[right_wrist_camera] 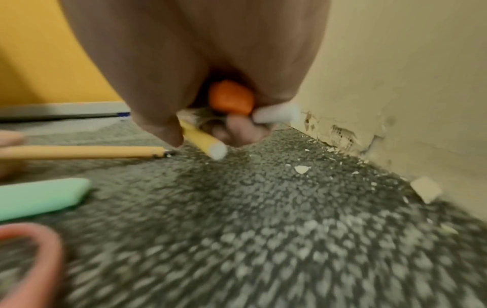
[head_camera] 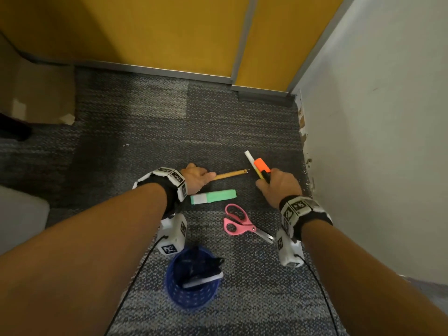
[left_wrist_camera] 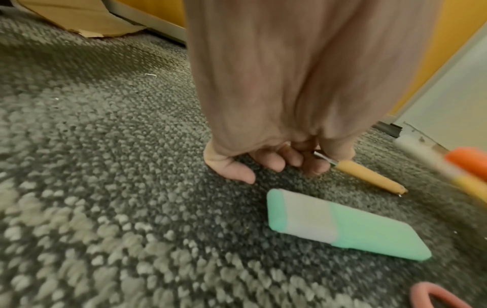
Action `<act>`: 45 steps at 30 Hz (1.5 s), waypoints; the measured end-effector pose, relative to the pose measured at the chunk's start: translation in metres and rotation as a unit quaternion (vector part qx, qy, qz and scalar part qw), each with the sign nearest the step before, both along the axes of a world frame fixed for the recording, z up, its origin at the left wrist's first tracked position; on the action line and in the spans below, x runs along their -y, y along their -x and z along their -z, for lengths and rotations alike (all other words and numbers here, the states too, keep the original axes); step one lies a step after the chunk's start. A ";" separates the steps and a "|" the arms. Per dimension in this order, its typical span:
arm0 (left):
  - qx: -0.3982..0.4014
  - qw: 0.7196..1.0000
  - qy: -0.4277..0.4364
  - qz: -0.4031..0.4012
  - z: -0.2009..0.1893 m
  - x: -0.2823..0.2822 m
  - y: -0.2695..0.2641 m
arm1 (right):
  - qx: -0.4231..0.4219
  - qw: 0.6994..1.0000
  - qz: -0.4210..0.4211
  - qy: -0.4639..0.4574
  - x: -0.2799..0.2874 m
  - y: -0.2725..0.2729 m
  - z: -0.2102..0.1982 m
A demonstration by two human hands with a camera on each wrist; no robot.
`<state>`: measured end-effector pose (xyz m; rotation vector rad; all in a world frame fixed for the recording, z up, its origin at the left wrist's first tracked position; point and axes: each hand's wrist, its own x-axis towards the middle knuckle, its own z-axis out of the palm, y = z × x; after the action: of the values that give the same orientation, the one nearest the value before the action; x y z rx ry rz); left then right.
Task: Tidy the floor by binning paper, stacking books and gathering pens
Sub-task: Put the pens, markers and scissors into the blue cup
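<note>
**Grey carpet, pens part-gathered**

Left hand [head_camera: 195,177] grips one end of the tan pen [head_camera: 230,174], whose long axis runs rightward along the carpet [head_camera: 135,132]. A mint highlighter [head_camera: 213,196] lies just beside it, also left-to-right (nearer the left hand). Right hand [head_camera: 278,186] holds an orange highlighter [head_camera: 261,165] and a yellow-white marker [head_camera: 251,160]. The blue cup [head_camera: 191,298] already contains pens.
</note>
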<state>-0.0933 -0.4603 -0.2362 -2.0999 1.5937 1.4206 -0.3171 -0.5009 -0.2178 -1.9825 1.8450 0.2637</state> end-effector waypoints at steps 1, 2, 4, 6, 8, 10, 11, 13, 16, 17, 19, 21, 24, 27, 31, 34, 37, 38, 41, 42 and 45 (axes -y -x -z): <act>-0.005 1.000 -0.003 0.001 -0.001 0.002 0.000 | 0.040 0.999 -0.006 0.018 -0.009 0.000 -0.001; -0.014 1.000 0.002 -0.001 -0.002 0.001 -0.002 | 0.086 0.996 -0.009 0.033 -0.020 -0.001 -0.004; -0.031 0.999 0.011 -0.019 -0.011 -0.005 -0.003 | 0.150 0.986 -0.055 0.047 -0.043 -0.007 -0.014; -0.053 0.998 0.029 -0.027 -0.021 -0.012 0.003 | 0.155 0.977 -0.142 0.040 -0.063 -0.011 -0.018; -0.046 0.998 0.049 0.014 -0.030 -0.015 0.009 | 0.159 0.969 -0.185 0.033 -0.074 -0.020 -0.010; -0.042 0.994 0.077 0.064 -0.040 -0.022 0.020 | 0.163 0.975 -0.147 0.025 -0.087 -0.022 -0.014; -0.048 0.992 0.092 0.068 -0.042 -0.025 0.021 | 0.162 0.980 -0.108 0.028 -0.093 -0.022 -0.013; -0.046 0.990 0.118 0.060 -0.042 -0.032 0.019 | 0.189 0.981 -0.010 0.045 -0.107 -0.019 -0.014; 0.044 0.990 0.095 0.099 -0.026 -0.038 0.012 | 0.224 0.965 0.132 0.037 -0.130 -0.006 -0.007; 0.073 0.988 0.082 0.108 -0.024 -0.041 0.009 | 0.213 0.964 0.157 0.023 -0.137 -0.002 -0.001; 0.096 0.987 0.079 0.104 -0.018 -0.048 0.011 | 0.190 0.966 0.177 -0.001 -0.149 0.015 0.008; 0.084 0.990 0.068 0.088 -0.019 -0.057 0.010 | 0.204 0.956 0.210 -0.018 -0.157 0.027 0.009; -0.029 0.997 0.067 -0.025 -0.029 -0.063 0.004 | 0.247 0.938 0.243 -0.012 -0.156 0.031 -0.005; -0.290 0.917 0.105 -0.253 -0.062 -0.067 0.000 | 0.404 0.875 0.266 0.037 -0.144 0.015 -0.045; -0.443 0.859 0.158 -0.203 -0.120 -0.077 0.011 | 0.578 0.787 0.216 0.025 -0.126 -0.024 -0.114; -0.399 0.885 0.220 -0.100 -0.140 -0.094 0.021 | 0.596 0.782 0.178 0.030 -0.120 -0.051 -0.130; -0.384 0.891 0.224 -0.089 -0.142 -0.113 0.017 | 0.569 0.790 0.220 0.052 -0.127 -0.064 -0.125; -0.373 0.900 0.207 -0.089 -0.137 -0.118 0.012 | 0.570 0.785 0.236 0.056 -0.130 -0.063 -0.120; -0.314 0.939 0.121 -0.072 -0.114 -0.145 -0.004 | 0.589 0.762 0.266 0.040 -0.150 -0.063 -0.111; -0.305 0.945 0.099 -0.058 -0.106 -0.164 -0.007 | 0.604 0.749 0.270 0.031 -0.166 -0.065 -0.107; -0.307 0.946 0.097 -0.041 -0.077 -0.201 -0.003 | 0.638 0.713 0.290 0.014 -0.198 -0.070 -0.097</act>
<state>-0.0906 -0.2598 -0.1590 -1.9432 1.9308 2.1887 -0.2469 -0.3026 -0.1204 -0.8828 1.2760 -1.0627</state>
